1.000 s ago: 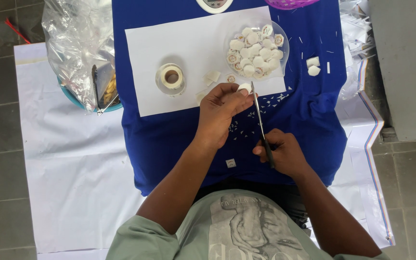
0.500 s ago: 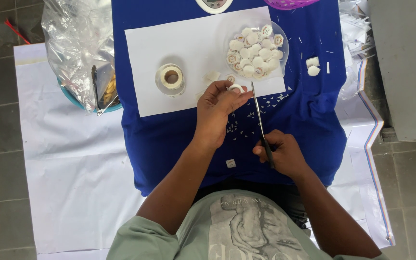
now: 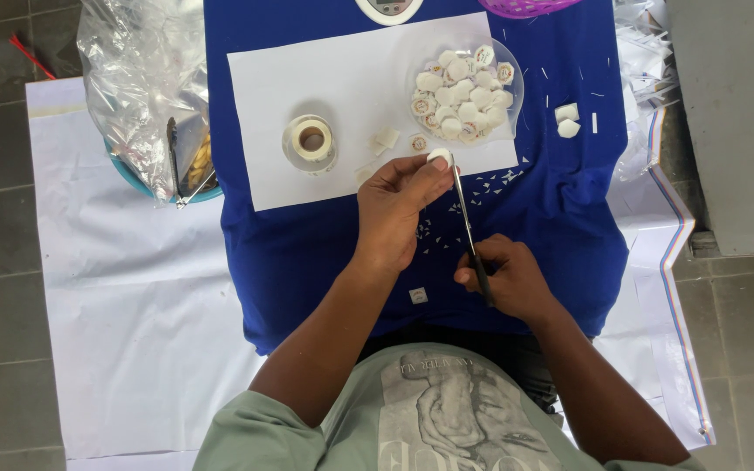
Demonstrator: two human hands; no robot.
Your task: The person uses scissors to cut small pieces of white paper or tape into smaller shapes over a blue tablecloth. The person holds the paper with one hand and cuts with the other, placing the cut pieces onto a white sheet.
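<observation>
While my left hand (image 3: 399, 205) pinches a small white piece (image 3: 439, 156), my right hand (image 3: 503, 279) grips the scissors (image 3: 464, 218), blades touching it.

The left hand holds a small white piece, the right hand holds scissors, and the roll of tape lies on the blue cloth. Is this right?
Not quite. In the head view the roll of tape lies on the white paper, not on the blue cloth. The left hand holds the white piece; the right hand holds the scissors.

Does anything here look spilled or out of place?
Yes. Tiny white paper clippings are scattered on the blue cloth, near the scissors and below the white sheet. Otherwise nothing stands out.
</observation>
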